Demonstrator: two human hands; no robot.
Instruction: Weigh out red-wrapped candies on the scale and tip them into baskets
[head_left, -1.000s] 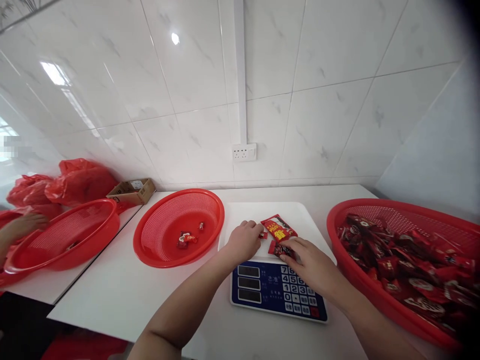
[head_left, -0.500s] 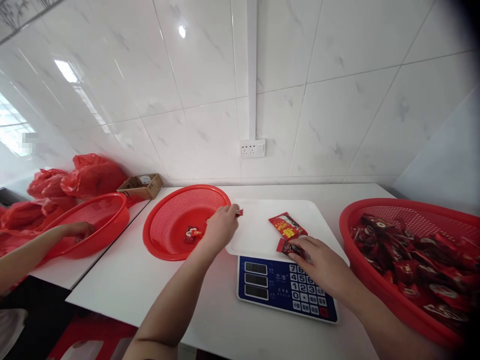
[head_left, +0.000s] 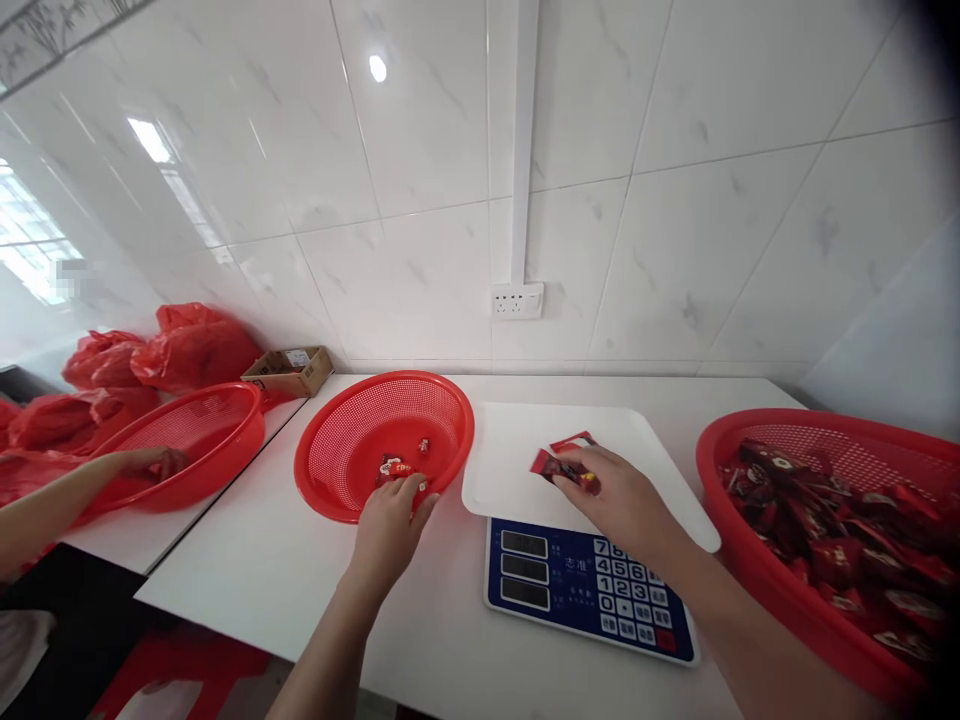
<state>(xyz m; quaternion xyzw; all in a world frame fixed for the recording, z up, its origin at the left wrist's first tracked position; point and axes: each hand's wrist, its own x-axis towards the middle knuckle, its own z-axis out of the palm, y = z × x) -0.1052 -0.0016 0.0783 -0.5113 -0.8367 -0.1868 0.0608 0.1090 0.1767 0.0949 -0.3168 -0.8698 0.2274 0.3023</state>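
Observation:
My left hand point(head_left: 394, 520) reaches over the near rim of a red mesh basket point(head_left: 322, 480), thumb and index finger apart. Beneath and beyond its fingertips lie several small red candy packets point(head_left: 390, 465), some partly hidden by the hand. Above the white tray of a scale point(head_left: 495, 470), my right hand point(head_left: 611, 490) is closed on small dark red packets point(head_left: 551, 466); their exact number is hidden. Behind that hand, the edge of a red packet point(head_left: 574, 440) shows. The scale's blue keypad panel point(head_left: 577, 580) faces me.
At the right stands a red basket point(head_left: 720, 440) heaped with dark red packets point(head_left: 840, 540). To the left, another person's hand point(head_left: 154, 462) reaches into a red basket point(head_left: 232, 440). Red plastic bags point(head_left: 195, 350) and a cardboard box point(head_left: 292, 372) stand near the wall.
My left hand has moved from the tray's left edge down and left to the basket; the red packet it held no longer shows in it. My right hand has shifted up and left, covering the larger packet.

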